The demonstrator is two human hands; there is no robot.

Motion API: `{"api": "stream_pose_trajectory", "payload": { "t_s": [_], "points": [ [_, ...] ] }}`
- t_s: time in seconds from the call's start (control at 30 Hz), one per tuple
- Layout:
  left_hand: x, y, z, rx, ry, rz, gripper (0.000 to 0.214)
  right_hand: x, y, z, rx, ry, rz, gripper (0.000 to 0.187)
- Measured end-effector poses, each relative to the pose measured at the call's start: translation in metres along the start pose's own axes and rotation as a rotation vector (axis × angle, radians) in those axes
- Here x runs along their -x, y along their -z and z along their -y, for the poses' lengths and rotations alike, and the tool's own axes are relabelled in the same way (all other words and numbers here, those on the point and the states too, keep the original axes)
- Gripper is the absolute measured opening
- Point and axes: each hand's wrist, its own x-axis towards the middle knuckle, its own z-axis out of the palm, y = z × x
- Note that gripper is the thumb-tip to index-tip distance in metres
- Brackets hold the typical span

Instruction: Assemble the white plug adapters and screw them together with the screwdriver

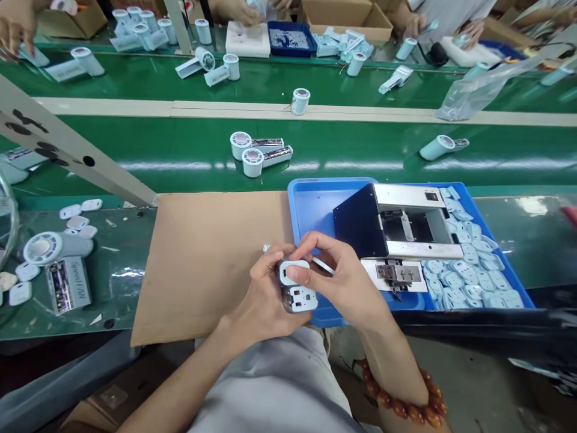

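My left hand point(261, 296) is wrapped round what looks like a handheld fan, whose white end face with small dark slots point(303, 299) points toward me. Most of its body is hidden by the fingers. Thumb and fingers of my right hand point(345, 278) pinch a small rounded white plastic cover point(291, 272) with a dark slot, just above that end face. Whether the cover touches the fan, I cannot tell. Another thin white piece point(323, 266) pokes out between the right fingers. Both hands are above the near right part of a brown cardboard sheet point(207, 258).
A black and silver machine point(412, 195) stands in blue trays, beside a heap of white covers point(471, 267). At left lie a fan point(56, 246) and a Speed FAN box point(70, 285). Fan parts point(252, 161) lie on the green belt point(360, 150); a slanted post point(81, 150) rises left. Co-workers' hands point(243, 11) are opposite.
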Motion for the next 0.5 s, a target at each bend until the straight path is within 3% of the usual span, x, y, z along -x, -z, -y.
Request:
{"api": "stream_pose_trajectory", "payload": {
  "t_s": [0.17,0.23,0.3,0.37,0.5],
  "points": [
    [-0.004,0.002,0.009,0.032,-0.063,-0.035,0.108,0.006,-0.007,-0.014,0.020,0.069,-0.145,0.042],
    [-0.005,0.003,0.009,0.011,-0.075,-0.014,0.099,0.011,-0.007,-0.018,-0.061,0.070,-0.233,0.046],
    [-0.007,0.003,0.007,0.016,-0.089,0.007,0.089,0.016,-0.004,-0.021,-0.148,0.075,-0.309,0.036],
    [-0.008,0.002,0.003,0.024,-0.076,0.016,0.081,0.021,0.000,-0.022,-0.173,0.092,-0.346,0.025],
    [-0.007,-0.001,0.001,0.051,-0.005,0.026,0.080,0.032,0.005,-0.021,-0.158,0.149,-0.365,0.033]
  ]
}}
